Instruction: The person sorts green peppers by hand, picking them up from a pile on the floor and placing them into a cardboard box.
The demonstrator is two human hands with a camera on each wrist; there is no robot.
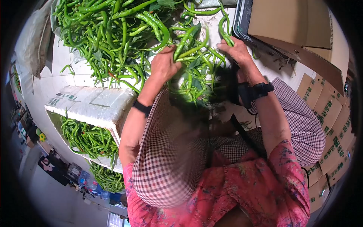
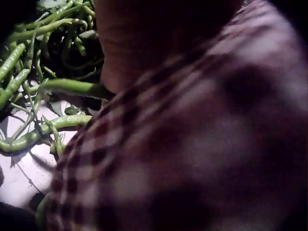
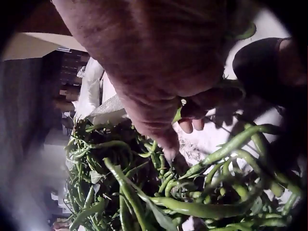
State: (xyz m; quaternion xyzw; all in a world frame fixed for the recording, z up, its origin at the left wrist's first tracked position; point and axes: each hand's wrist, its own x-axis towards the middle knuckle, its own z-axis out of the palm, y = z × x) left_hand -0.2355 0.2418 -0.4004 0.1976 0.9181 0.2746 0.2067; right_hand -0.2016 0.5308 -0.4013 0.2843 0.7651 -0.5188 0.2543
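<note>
Long green chili peppers lie in a big heap (image 1: pixel 113 41) at the upper left of the head view. My left hand (image 1: pixel 165 65) is at the heap's right edge, its fingers curled round a green chili pepper (image 1: pixel 184 43) that sticks up past the thumb. In the left wrist view, a pepper (image 2: pixel 72 87) runs in under that hand, whose fingers are hidden there. My right hand (image 1: pixel 237 52) pinches the lower end of another chili pepper (image 1: pixel 224 33). Its thumb and fingertips show in the right wrist view. A smaller pile of peppers (image 1: pixel 196 64) with leaves lies between the hands.
A white foam box (image 1: pixel 85 104) on its side holds peppers at the left. An open cardboard box (image 1: pixel 281 22) and a dark crate (image 1: pixel 244 17) stand upper right. Flattened cartons (image 1: pixel 329 121) lie at the right edge. Checkered cloth covers the knees (image 1: pixel 162 162) below the hands.
</note>
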